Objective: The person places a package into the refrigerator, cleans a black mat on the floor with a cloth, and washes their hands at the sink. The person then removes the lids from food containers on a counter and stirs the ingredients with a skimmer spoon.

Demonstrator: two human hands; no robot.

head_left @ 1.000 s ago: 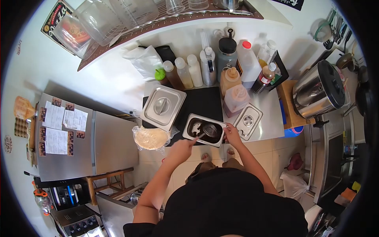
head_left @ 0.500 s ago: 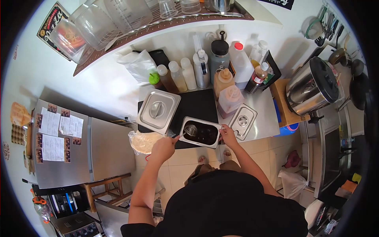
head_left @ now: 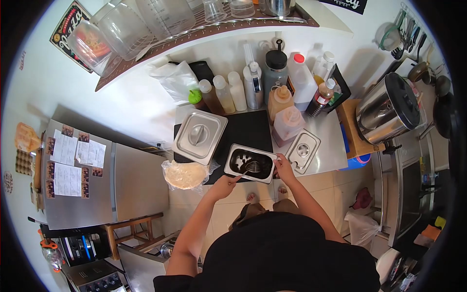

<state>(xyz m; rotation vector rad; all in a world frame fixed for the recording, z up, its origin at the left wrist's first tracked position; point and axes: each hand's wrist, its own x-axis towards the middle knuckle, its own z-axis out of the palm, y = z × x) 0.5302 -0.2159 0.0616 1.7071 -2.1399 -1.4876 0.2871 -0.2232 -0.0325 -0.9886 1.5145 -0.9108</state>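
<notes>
A small steel pan point(head_left: 233, 171) of dark liquid sits at the counter's front edge. My left hand point(head_left: 224, 187) is closed round the handle of a wire whisk point(head_left: 252, 166), whose head is in the liquid, near the middle. At the pan's right end, my right hand point(head_left: 283, 168) grips the rim. To the right lies a steel lid point(head_left: 302, 151) with a round knob and a notched corner. A larger lidded steel pan point(head_left: 200, 136) stands to the left. Below it is a clear plastic bag point(head_left: 185, 174) with something pale and flat inside.
A black mat point(head_left: 248, 127) covers part of the counter. Several squeeze bottles point(head_left: 222, 95), pump bottles point(head_left: 289, 124) and jugs point(head_left: 302, 83) line the back. A large steel pot point(head_left: 384, 117) stands at the right; a shelf point(head_left: 204, 35) hangs above. A fridge point(head_left: 138, 177) is at left.
The whisk head has moved from the pan's left end to its middle. My left hand has shifted right and slightly down. My right hand stays on the pan rim.
</notes>
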